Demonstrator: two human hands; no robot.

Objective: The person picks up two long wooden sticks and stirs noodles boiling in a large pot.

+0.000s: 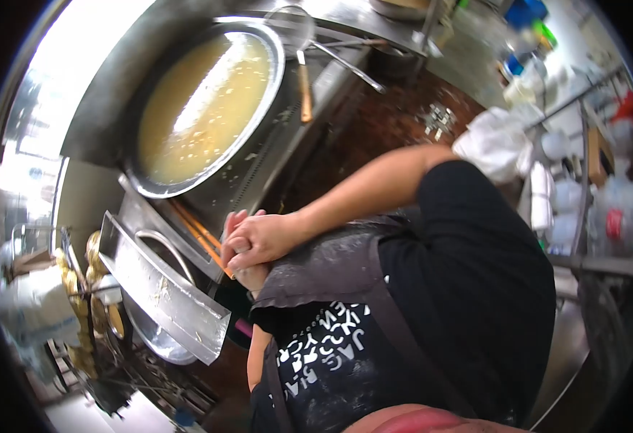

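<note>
Two hands meet near centre: right hand [262, 237] folded over left hand [250, 276], whose closure we cannot tell. Wooden sticks [199, 232] just beside; wide pan [278, 72] far left. We best rub lightly, clear of rim.

On the right side of the view, a crumpled white plastic bag [497, 148] sits beside a dark metal-framed rack [584, 151]. A rolled white cloth [541, 193] hangs or stands just below the bag; which, cannot be told. A brown cardboard box [599, 155] and a clear plastic bottle with a red label [614, 222] are at the rack, near a blurred red item [628, 115]. Small whitish scraps [440, 121] lie scattered on the reddish-brown floor [385, 115].
</note>
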